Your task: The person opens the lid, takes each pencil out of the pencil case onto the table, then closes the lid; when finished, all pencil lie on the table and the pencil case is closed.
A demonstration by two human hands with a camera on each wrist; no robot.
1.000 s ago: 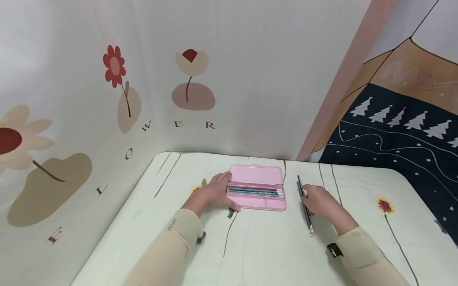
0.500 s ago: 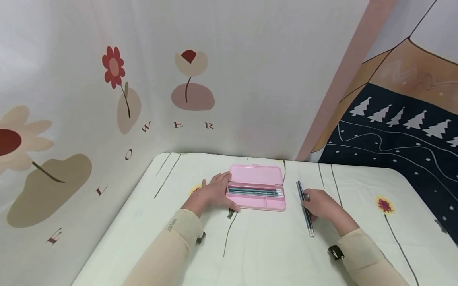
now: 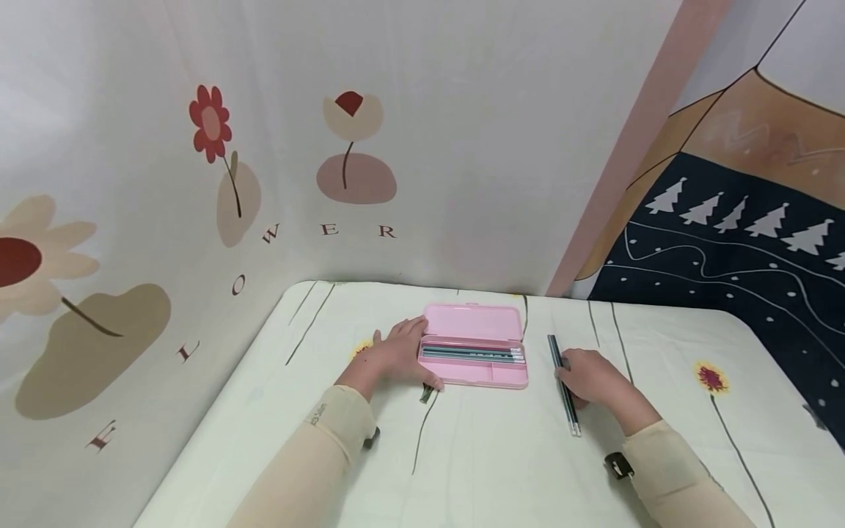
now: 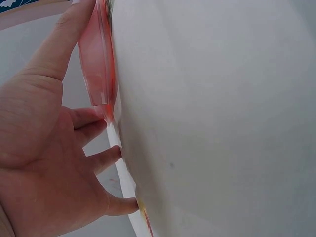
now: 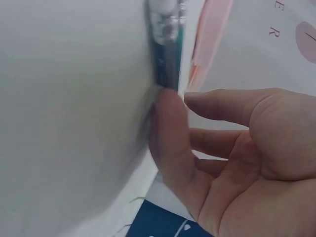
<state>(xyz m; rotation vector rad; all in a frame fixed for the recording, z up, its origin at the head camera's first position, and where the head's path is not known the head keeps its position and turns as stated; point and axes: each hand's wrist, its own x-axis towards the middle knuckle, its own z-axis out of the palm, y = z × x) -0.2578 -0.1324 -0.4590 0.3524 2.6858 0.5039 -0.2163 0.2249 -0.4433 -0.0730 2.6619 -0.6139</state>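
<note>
A pink pencil case point(image 3: 472, 375) lies with its lid up on the cloth, several green pencils point(image 3: 470, 355) lined up in its long compartment. My left hand point(image 3: 394, 353) rests at the case's left end, thumb near the front corner and the other fingers spread toward the back. In the left wrist view those fingers point(image 4: 106, 160) look fairly straight. To the right of the case, my right hand point(image 3: 589, 375) holds dark pencils point(image 3: 562, 389) between thumb and fingers, close to the cloth. Their eraser ends point(image 5: 165, 19) point toward me; how many there are is partly hidden.
A white cloth with printed flowers point(image 3: 711, 378) covers the table point(image 3: 370, 469). Behind it hangs a pale curtain point(image 3: 462, 147) with printed flowers and letters. A dark cloth with white trees point(image 3: 733, 242) hangs at the right.
The right hand and its pencils have shifted slightly toward me, and the pencils now lie closer side by side. The left hand and case have stayed put.
</note>
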